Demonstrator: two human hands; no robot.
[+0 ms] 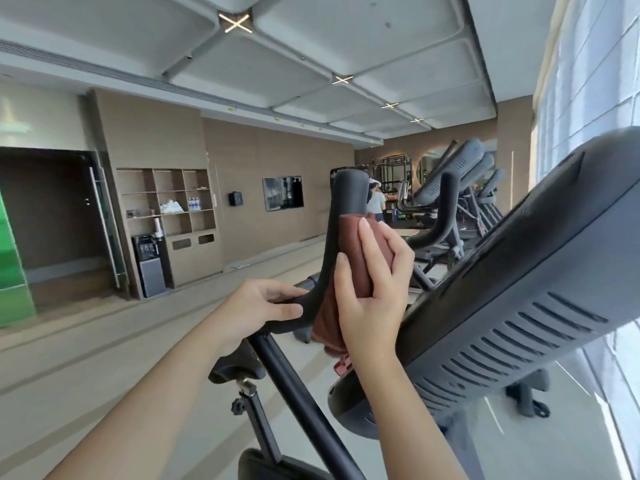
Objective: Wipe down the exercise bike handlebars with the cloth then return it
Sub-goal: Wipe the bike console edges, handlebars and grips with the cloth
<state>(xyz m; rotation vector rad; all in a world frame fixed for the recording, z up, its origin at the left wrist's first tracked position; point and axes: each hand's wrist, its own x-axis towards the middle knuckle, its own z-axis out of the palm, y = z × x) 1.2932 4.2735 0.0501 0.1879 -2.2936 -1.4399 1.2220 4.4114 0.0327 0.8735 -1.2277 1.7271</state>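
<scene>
Right now I see the right hand (pixel 375 292) clasped around the reddish-brown cloth (pixel 348 244), holding it wrapped against the upright black handlebar (pixel 348 192) just below its rounded tip, with the cloth's loose end hanging down beside the wrist. The left hand (pixel 265 306) grips the lower curve of the same bar, fingers curled over it. The bike's grey console (pixel 519 289) sits just right of both hands.

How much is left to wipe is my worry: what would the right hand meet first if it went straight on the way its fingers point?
Likely the bare top of the handlebar, just above the cloth the right hand grips; depth unclear.
</scene>
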